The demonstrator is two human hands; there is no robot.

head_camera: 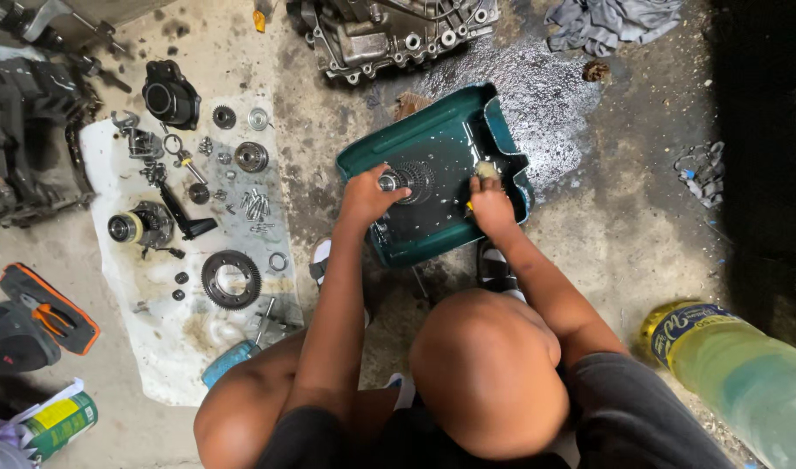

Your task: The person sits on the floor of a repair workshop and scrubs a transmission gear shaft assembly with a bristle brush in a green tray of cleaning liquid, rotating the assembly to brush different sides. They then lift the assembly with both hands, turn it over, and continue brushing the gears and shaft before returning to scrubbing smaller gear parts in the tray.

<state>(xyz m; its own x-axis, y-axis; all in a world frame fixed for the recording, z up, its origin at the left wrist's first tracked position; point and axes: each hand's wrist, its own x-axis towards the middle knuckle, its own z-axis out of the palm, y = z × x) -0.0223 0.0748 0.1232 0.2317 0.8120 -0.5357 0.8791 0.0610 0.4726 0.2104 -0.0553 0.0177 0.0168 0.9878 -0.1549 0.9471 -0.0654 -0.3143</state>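
A dark green plastic tub (502,130) with a cut side sits on the oily concrete floor in front of me. My left hand (367,193) grips a metal gear shaft (408,180) that lies inside the tub. At the tub's right side my right hand (491,204) holds a small brush or sponge (486,169) against the inside. Both of my knees show at the bottom of the view.
A white cloth (155,347) at the left carries several gears, bolts, a ring gear (231,279) and a black cover (169,97). A gearbox housing (389,30) lies at the top. A yellow-green bottle (745,378) stands at the lower right, a rag (611,22) at the upper right, pliers (49,317) at the left.
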